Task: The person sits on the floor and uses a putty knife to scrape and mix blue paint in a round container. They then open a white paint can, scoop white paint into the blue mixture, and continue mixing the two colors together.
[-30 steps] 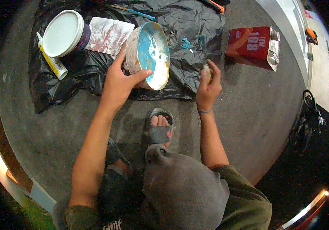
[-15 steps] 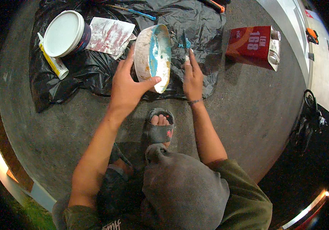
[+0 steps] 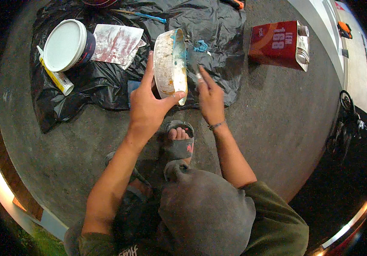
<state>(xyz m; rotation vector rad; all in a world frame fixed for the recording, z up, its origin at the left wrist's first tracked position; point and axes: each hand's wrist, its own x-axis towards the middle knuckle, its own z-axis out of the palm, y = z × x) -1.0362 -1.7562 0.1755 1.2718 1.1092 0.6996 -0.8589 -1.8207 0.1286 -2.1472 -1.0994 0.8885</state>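
Observation:
My left hand [image 3: 149, 106] grips a shallow round bowl [image 3: 165, 64], tipped on its side with the opening toward the right. Its outside is whitish and smeared with brown; blue, white and yellow paint residue shows inside. In my right hand [image 3: 211, 96] is a thin dark scraper [image 3: 192, 61], blurred by motion, its blade at or near the bowl's rim. I cannot tell if they touch. Just beyond that hand, a lump of blue scrapings [image 3: 200, 46] lies on a black plastic sheet [image 3: 228, 81].
To the left stand a lidded white tub [image 3: 65, 45] and a yellow tube [image 3: 57, 77], beside stained sandpaper sheets [image 3: 116, 45]. A blue-tipped stick [image 3: 145, 16] lies at the back. At right is a red metal can [image 3: 273, 45]. My sandalled foot [image 3: 178, 138] is below the bowl.
The scraper has moved left to the bowl's rim, leaving the blue scrapings on the sheet. The bowl has turned, showing more of its outside. My right hand has come slightly nearer me.

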